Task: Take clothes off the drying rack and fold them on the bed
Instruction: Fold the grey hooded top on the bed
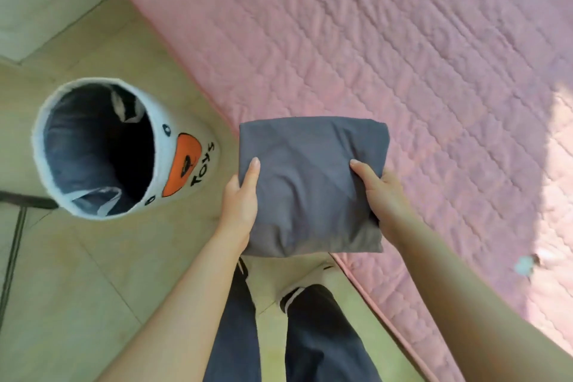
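Gripping folded grey garment (pixel 313 186) between left hand (pixel 240 205), right hand (pixel 383 195).

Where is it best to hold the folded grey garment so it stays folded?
Grip the folded grey garment at its left and right edges, one hand from each side, thumbs on top, as the left hand and right hand do. It is soft and layered, so two-sided support likely keeps it folded.
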Tool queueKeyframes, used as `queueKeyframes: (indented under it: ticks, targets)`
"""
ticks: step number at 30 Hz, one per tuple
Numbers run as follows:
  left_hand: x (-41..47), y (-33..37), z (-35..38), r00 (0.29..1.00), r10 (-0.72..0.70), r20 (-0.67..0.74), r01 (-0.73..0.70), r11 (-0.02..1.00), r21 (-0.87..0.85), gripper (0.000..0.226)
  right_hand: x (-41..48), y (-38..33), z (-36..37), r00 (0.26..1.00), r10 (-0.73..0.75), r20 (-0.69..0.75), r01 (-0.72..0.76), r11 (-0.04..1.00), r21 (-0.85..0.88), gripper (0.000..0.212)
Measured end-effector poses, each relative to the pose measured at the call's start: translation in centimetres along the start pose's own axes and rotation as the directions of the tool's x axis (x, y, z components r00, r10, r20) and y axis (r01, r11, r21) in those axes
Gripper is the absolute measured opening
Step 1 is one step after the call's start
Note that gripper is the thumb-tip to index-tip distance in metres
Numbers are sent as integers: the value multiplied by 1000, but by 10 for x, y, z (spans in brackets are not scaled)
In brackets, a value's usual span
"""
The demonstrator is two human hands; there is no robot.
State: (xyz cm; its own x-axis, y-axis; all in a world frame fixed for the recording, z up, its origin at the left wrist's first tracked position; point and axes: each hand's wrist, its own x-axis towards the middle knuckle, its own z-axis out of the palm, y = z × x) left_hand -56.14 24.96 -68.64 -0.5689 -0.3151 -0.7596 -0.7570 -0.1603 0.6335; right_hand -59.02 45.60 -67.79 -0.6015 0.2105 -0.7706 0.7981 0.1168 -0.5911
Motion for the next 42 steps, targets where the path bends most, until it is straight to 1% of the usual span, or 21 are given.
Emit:
queueKeyframes:
  ticks: [1, 4, 5, 8, 9, 12, 15, 19, 23, 26, 29, 31, 34, 36, 37, 38, 39, 40, 41, 42]
  targets:
    - [5, 4, -26, 999, 5, -39, -6, 999, -37, 36, -4, -11, 26, 1000, -11, 25, 12, 999, -34, 25]
    - [16, 13, -89, 990, 10, -143, -30, 990, -134, 21, -15, -38, 97, 993, -32, 114, 46, 991, -123, 20]
    - [19, 14, -108, 986, -3, -165, -23, 987, -157, 20, -17, -43, 116, 990, -32, 135, 51, 988, -144, 19]
    - [36, 16, -164, 970, -58, -237, 2, 973, -229, 27, -22, -60, 182, 973, -58, 225, 105, 973, -203, 19]
    - [47, 15, -193, 959, -88, -268, 18, 967, -253, 29, -23, -64, 216, 963, -75, 257, 139, 962, -236, 18]
    - [75, 12, -251, 935, -128, -331, 40, 964, -262, 37, -27, -77, 289, 940, -141, 312, 235, 928, -290, 17]
    - [108, 23, -307, 917, -158, -367, 59, 962, -268, 37, -24, -88, 363, 924, -164, 346, 285, 897, -338, 15]
    - [158, 32, -360, 915, -163, -369, 72, 966, -248, 48, -10, -101, 439, 929, -159, 336, 291, 872, -393, 29]
    - [209, 25, -382, 919, -180, -350, 83, 958, -275, 49, 21, -99, 494, 945, -139, 296, 262, 864, -430, 33]
    - [245, 2, -381, 907, -263, -329, 168, 942, -291, 59, 49, -79, 525, 963, -80, 257, 200, 852, -484, 39]
    - [275, -27, -368, 888, -334, -316, 245, 925, -289, 60, 82, -49, 548, 973, -76, 218, 185, 823, -537, 41]
    - [291, -42, -359, 875, -364, -319, 269, 914, -305, 58, 104, -32, 558, 977, -79, 199, 183, 794, -580, 43]
    - [318, -68, -352, 820, -452, -351, 335, 876, -346, 55, 140, -9, 571, 982, -59, 179, 167, 713, -681, 48]
    - [332, -80, -351, 820, -433, -375, 326, 891, -316, 49, 157, -5, 573, 984, -13, 177, 143, 645, -751, 52]
    - [341, -91, -348, 818, -426, -387, 331, 898, -289, 44, 167, 0, 575, 983, 14, 183, 141, 579, -803, 52]
    - [346, -97, -348, 817, -408, -407, 334, 911, -241, 38, 176, 1, 575, 982, 2, 190, 161, 522, -838, 50]
    - [350, -104, -346, 818, -380, -431, 326, 925, -196, 35, 183, 2, 576, 977, -55, 208, 209, 467, -859, 48]
    - [350, -109, -344, 818, -332, -470, 300, 943, -143, 39, 190, 3, 576, 963, -144, 228, 268, 410, -872, 47]
    - [347, -112, -343, 816, -227, -531, 246, 969, -36, 49, 192, 4, 573, 934, -250, 254, 329, 332, -884, 51]
    - [342, -112, -342, 821, -63, -567, 166, 977, 132, 61, 190, 5, 570, 889, -340, 308, 396, 231, -889, 59]
